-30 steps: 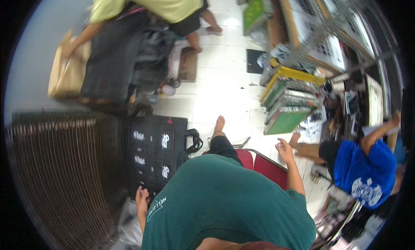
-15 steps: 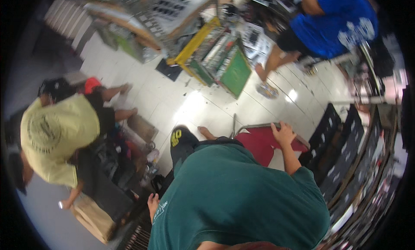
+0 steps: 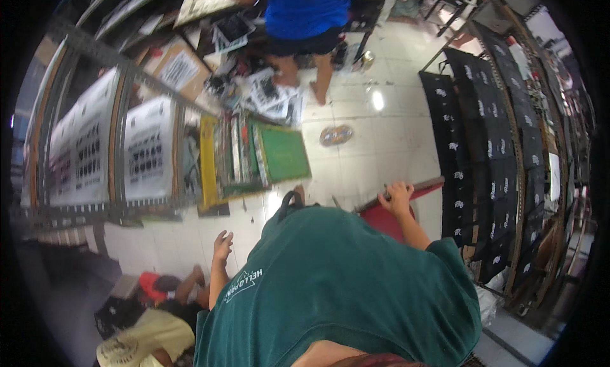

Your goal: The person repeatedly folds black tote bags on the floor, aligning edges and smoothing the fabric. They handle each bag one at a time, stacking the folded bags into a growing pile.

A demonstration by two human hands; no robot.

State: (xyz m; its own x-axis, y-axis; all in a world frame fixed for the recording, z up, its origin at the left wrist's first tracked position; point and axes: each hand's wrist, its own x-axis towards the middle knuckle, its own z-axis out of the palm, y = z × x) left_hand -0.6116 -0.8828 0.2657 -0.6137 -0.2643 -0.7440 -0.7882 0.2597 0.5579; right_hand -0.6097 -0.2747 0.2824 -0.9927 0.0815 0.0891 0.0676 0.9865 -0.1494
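Observation:
My right hand (image 3: 397, 195) is closed around the metal frame of a red folding chair (image 3: 384, 224), at the frame's upper edge. The chair stands just ahead of my right side, and my green shirt hides its lower part. On the other side, my left hand (image 3: 222, 246) hangs beside my body with its fingers apart and nothing in them. Tiled floor lies under that hand.
A metal rack with printed sheets (image 3: 149, 145) stands at the left. Ahead are green-framed panels (image 3: 283, 152), a pair of sandals (image 3: 335, 135) and a person in blue (image 3: 305, 14). Black printed fabric (image 3: 457, 151) lines the right. Someone in yellow (image 3: 149, 338) is at lower left.
My view has turned to the right, and the person in yellow has shifted to the lower left. My right hand stays on the chair. More of my left hand and forearm shows beside my body.

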